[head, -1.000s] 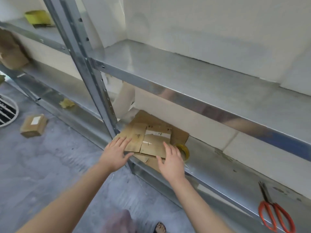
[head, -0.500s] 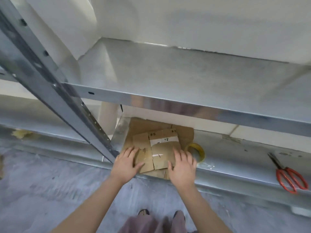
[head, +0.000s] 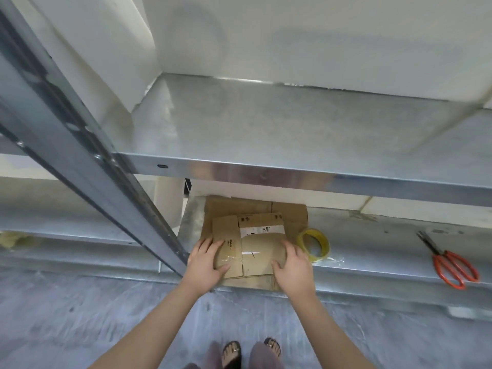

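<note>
A flattened brown cardboard box (head: 253,243) with a white label lies on top of a larger cardboard sheet (head: 290,211) on the lower metal shelf (head: 372,243). My left hand (head: 206,262) rests on the box's left flap, fingers spread over it. My right hand (head: 291,265) rests on the box's right edge, thumb on top. Both hands lie at the shelf's front edge.
A yellow tape roll (head: 314,245) sits just right of my right hand. Red-handled scissors (head: 450,262) lie further right on the same shelf. An upper metal shelf (head: 266,123) overhangs, and a slanted steel upright (head: 87,145) stands close on the left. My sandalled feet (head: 250,352) are on grey floor.
The view has swung to face the shelf squarely and moved closer. Both hands have settled onto the folded box's left and right sides.
</note>
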The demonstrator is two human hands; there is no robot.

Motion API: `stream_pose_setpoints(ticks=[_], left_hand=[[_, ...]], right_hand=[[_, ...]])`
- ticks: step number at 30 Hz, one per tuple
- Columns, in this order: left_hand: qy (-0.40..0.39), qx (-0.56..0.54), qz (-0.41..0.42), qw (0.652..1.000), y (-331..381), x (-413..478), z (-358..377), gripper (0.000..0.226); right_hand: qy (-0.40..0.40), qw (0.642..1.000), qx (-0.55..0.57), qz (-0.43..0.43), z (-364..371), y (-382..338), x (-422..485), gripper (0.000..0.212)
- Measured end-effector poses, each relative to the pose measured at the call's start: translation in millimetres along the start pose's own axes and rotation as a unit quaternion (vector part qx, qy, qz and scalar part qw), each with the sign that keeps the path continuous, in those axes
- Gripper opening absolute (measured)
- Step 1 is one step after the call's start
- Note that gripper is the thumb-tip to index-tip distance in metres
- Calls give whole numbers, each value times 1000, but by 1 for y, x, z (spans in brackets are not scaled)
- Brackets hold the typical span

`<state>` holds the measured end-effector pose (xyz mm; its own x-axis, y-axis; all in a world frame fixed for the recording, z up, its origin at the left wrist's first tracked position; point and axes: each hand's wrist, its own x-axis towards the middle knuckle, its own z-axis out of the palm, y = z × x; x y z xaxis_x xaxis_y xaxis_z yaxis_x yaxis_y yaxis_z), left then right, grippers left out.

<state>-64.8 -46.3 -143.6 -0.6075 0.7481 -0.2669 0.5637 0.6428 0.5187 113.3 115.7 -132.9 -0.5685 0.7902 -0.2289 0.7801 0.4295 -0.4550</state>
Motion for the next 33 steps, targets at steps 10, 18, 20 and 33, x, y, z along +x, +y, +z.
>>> stream_pose_setpoints(ticks=[10, 18, 20, 33], left_hand=[[31, -192, 41, 980, 41, -7, -20, 79], [68, -223, 100, 967, 135, -16, -12, 96], [67, -239, 104, 963, 159, -18, -6, 95], [59, -238, 132, 960, 337, -22, 95, 93]], right_hand=[[66, 979, 191, -7, -29, 13, -8, 86], [103, 960, 256, -33, -69, 56, -23, 94], [106, 953, 281, -39, -87, 77, -24, 90], [66, 920, 384, -38, -211, 249, -9, 43]])
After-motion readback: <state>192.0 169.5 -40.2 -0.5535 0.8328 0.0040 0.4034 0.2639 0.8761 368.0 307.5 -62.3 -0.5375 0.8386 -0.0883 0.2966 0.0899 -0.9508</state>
